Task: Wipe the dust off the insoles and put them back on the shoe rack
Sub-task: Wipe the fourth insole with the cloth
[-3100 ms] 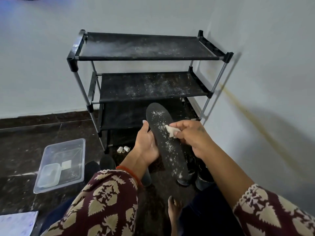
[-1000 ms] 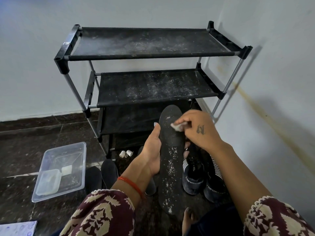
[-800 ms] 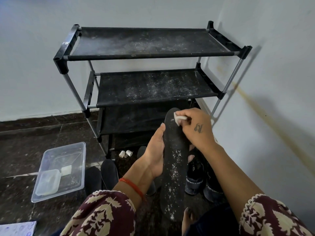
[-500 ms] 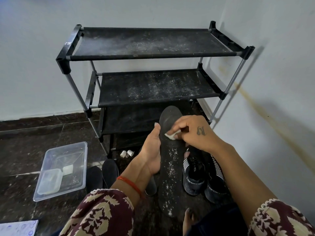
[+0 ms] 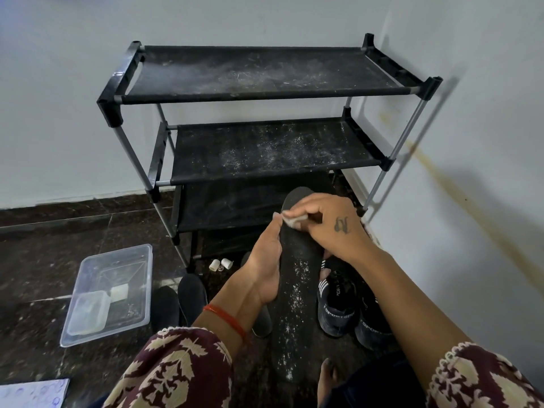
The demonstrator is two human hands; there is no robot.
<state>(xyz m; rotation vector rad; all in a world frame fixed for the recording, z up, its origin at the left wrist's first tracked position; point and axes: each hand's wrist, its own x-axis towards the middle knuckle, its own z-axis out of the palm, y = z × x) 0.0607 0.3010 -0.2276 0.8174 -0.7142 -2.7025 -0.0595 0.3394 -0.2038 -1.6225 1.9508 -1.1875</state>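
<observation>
A long black insole (image 5: 295, 290) stands nearly upright in front of me, speckled with white dust on its lower half. My left hand (image 5: 263, 269) grips its left edge near the middle. My right hand (image 5: 326, 225) pinches a small white wipe (image 5: 290, 220) and presses it on the insole's upper part. The black three-tier shoe rack (image 5: 259, 148) stands behind, against the wall corner, its fabric shelves dusty and bare. Two more dark insoles (image 5: 179, 301) lie on the floor to the left of my left arm.
A pair of black sports shoes (image 5: 344, 304) sits on the floor right of the insole. A clear plastic tub (image 5: 110, 293) with a smaller container inside lies at the left. Two small white caps (image 5: 220, 264) lie under the rack. Paper (image 5: 32, 393) shows at bottom left.
My right hand rubbed the wipe up and down the top of the insole and now sits near its upper left edge. The left hand has kept its grip throughout.
</observation>
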